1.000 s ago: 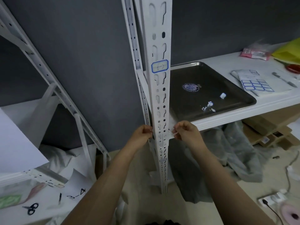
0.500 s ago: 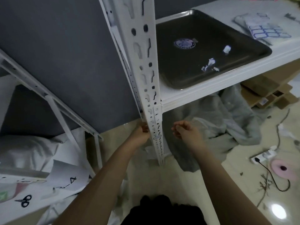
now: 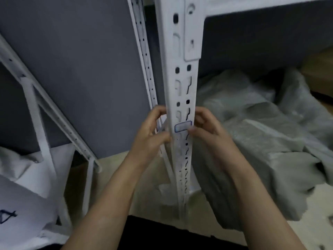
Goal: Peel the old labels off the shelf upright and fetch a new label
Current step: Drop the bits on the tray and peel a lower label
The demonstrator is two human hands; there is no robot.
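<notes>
At the lower left of the frame lies a white sheet (image 3: 27, 204) with a blue marker drawing near its edge. Above it a second white frame (image 3: 36, 98) leans diagonally against the dark grey wall (image 3: 86, 69).

In the centre stands the white shelf upright (image 3: 182, 83), slotted and punched along its length, running from the top of the frame down to the floor. The left hand (image 3: 153, 136) grips its left edge, fingers curled round behind and thumb pressed on the front face. A blue-bordered label (image 3: 182, 126) is stuck flat on the front of the upright, between the two hands at mid-height. The right hand (image 3: 207, 130) holds the right edge, fingers curled, with its thumb tip touching the label's lower right corner; motion blur hides whether that corner is lifted.

To the right, under the shelf, a crumpled grey cloth (image 3: 266, 134) spreads over the floor, with brown cardboard (image 3: 319, 69) beyond it at the right edge.
</notes>
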